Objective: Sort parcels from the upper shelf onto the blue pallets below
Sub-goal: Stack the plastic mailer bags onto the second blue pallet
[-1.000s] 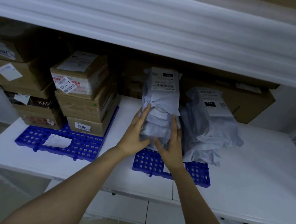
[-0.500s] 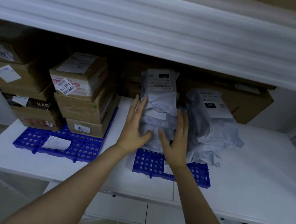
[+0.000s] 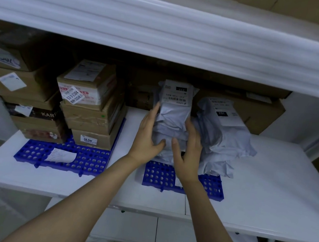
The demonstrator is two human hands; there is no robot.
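Sliding outward, left hand (image 3: pixel 148 133) and right hand (image 3: pixel 188 153) now flank the grey parcel stack (image 3: pixel 172 120) on the blue pallet (image 3: pixel 158 179), each grip spread flat, seemingly pressing; squeeze evenly to square it.

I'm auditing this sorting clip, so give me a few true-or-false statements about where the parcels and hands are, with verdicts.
1. The left hand and the right hand flank one stack of grey bags. True.
2. The cardboard boxes stand on the same pallet as the grey bags. False: the boxes stand on the left pallet; the bags lie on the right pallet.
3. A paper slip lies on the left pallet in front of the boxes. True.
4. The top bag between the hands has no label. False: it bears a white label with a barcode.
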